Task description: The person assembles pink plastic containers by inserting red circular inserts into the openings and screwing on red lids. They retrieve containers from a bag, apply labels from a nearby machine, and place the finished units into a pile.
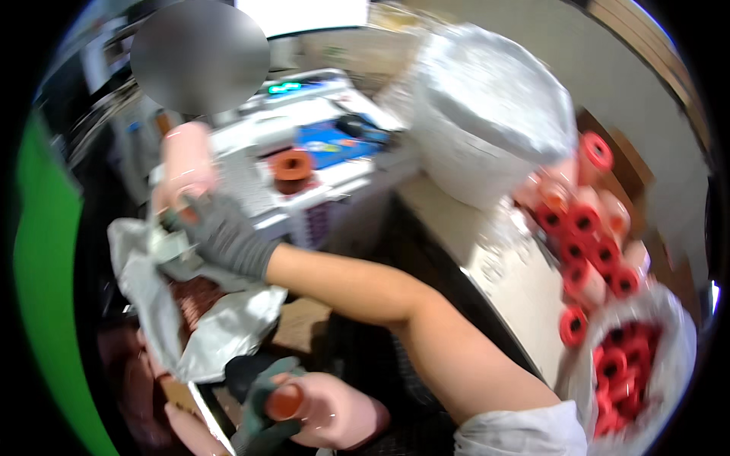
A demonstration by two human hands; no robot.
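My right hand (228, 239), in a grey knit glove, reaches across to the far left. Its fingers close around the narrow end of a glossy pink bottle (188, 156), which stands up above the hand; motion blur softens the grip. Low in front of me, my left hand (262, 414), in a dark green-grey glove, holds a second pink bottle (338, 414) near its neck. That bottle lies tilted, its round reddish-brown mouth facing left. Below the right hand, an opened white sack (228, 334) contains reddish-brown material.
An orange-brown ring-shaped piece (292, 169) sits on the desk near a scale with a lit display (285, 88). A large white plastic-wrapped bundle (494, 114) stands on the bench. Several pink-and-red hollow parts (585, 220) pile up at right, above a lined bag (677, 334) of red parts.
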